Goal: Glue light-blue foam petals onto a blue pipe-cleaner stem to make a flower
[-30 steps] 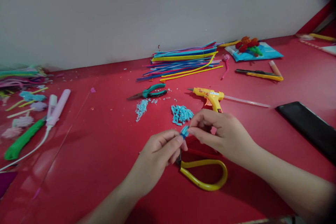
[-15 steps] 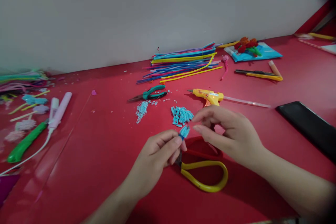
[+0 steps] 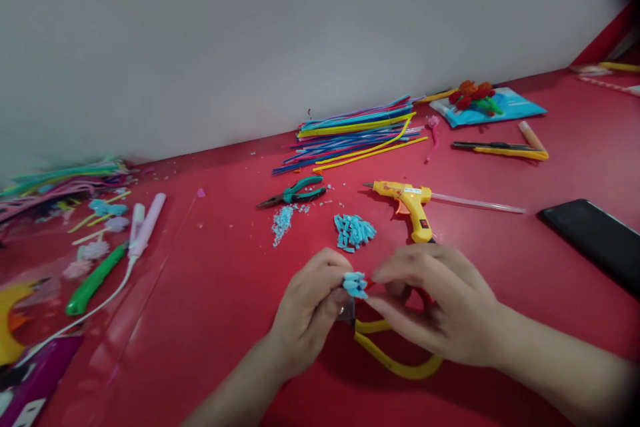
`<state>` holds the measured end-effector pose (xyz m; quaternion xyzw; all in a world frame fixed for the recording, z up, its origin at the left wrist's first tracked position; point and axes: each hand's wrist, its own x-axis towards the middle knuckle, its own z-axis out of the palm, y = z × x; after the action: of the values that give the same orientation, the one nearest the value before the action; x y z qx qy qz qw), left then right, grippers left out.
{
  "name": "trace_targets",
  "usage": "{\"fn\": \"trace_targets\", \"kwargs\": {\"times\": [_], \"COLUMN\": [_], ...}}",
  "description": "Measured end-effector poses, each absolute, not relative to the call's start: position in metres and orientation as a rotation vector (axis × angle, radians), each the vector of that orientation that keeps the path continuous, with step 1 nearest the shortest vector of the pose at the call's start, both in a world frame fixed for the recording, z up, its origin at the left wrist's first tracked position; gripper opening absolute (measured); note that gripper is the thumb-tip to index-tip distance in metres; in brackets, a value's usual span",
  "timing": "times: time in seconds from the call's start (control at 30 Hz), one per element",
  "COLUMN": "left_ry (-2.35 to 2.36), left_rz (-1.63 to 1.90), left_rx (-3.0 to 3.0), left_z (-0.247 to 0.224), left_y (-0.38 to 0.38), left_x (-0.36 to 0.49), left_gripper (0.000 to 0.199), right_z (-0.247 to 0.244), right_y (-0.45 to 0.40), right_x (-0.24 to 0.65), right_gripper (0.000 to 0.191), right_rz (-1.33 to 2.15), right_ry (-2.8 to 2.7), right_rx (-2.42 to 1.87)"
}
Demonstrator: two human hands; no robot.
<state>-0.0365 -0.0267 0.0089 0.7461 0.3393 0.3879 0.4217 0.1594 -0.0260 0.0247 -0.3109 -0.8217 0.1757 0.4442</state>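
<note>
Blue, stubby-petalled cluster [image 3: 355, 285] sits pinched in the left hand [image 3: 313, 307].

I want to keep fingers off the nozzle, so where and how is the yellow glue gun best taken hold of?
Probably by the handle, from the near side, with the right hand. The glue gun lies on its side, handle pointing back toward that hand and close to it; the nozzle points left and the glue stick juts out right.
</note>
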Motion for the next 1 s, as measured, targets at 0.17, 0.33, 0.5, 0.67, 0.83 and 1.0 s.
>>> {"fn": "trace_targets", "kwargs": {"times": [0.17,0.33,0.5,0.67,0.83,1.0], "left_ry": [0.799,0.785,0.792,0.774,0.785,0.834], "left_rz": [0.953,0.953,0.942,0.920,0.897,0.901], "left_rx": [1.879,1.904,1.917,1.930,1.910,1.725], "left_z": [0.0084,0.0069,0.0075,0.0104,0.0113,0.0095], "left_y": [-0.0272,-0.0280,-0.0281,-0.0269,-0.0275,-0.0305], "left_x": [-0.0348,-0.0348,-0.0346,-0.0341,-0.0335,-0.0331], "left_gripper": [0.018,0.017,0.017,0.018,0.019,0.020], "right_z": [0.0262,0.0293,0.0295,0.0275,0.0253,0.0306], "right_y": [-0.0272,-0.0282,-0.0279,-0.0286,-0.0289,-0.0296], "right_x": [0.1603,0.1630,0.1641,0.1648,0.1654,0.1643], "right_gripper": [0.015,0.010,0.008,0.007,0.010,0.011], "right_rz": [0.322,0.125,0.082,0.095,0.114,0.290], "right_ry": [-2.083,-2.173,-2.190,-2.189,-2.198,-2.087], "right_rx": [-0.658,-0.605,-0.603,-0.599,-0.592,-0.640]}}
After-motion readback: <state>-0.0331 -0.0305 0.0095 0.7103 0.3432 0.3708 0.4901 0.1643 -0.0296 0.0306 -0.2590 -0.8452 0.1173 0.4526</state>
